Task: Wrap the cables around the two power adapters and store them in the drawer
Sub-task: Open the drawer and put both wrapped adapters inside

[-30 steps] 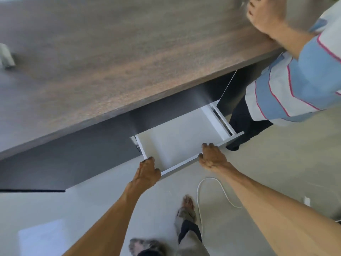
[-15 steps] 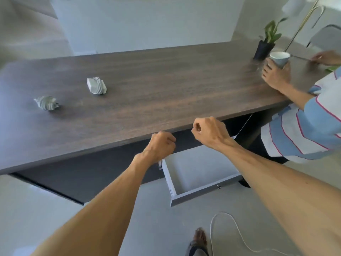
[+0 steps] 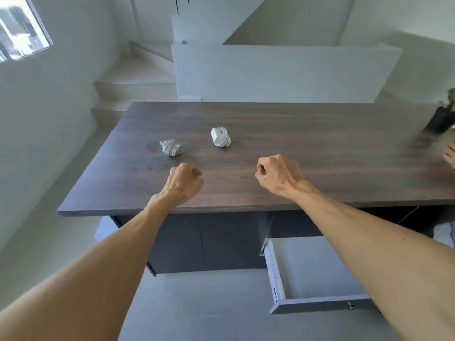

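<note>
The drawer [image 3: 317, 274] stood pulled out from the dark cabinet under the bench [image 3: 270, 153], on the person's right. Its pale grey inside showed bare where it could be seen; the right forearm crossed over its far corner and hid that part. Both power adapters lay on the bench top, well apart from the drawer. The left adapter [image 3: 170, 147] was a rounded bundle with its cable wound around it, and the right adapter [image 3: 220, 137] lay just beside it, a white block with cable coils around its body. The left hand [image 3: 183, 182] was held over the near part of the bench, its fingers curled into a loose fist with nothing in them. The right hand [image 3: 277, 174] was held level with it, likewise curled and holding nothing. At the bench's far right stood a potted plant [image 3: 443, 116], and another person's hand [image 3: 450, 156] showed at the frame edge. Behind the bench were a low white wall [image 3: 283, 72], steps [image 3: 133, 82] and a window [image 3: 22, 28].
</note>
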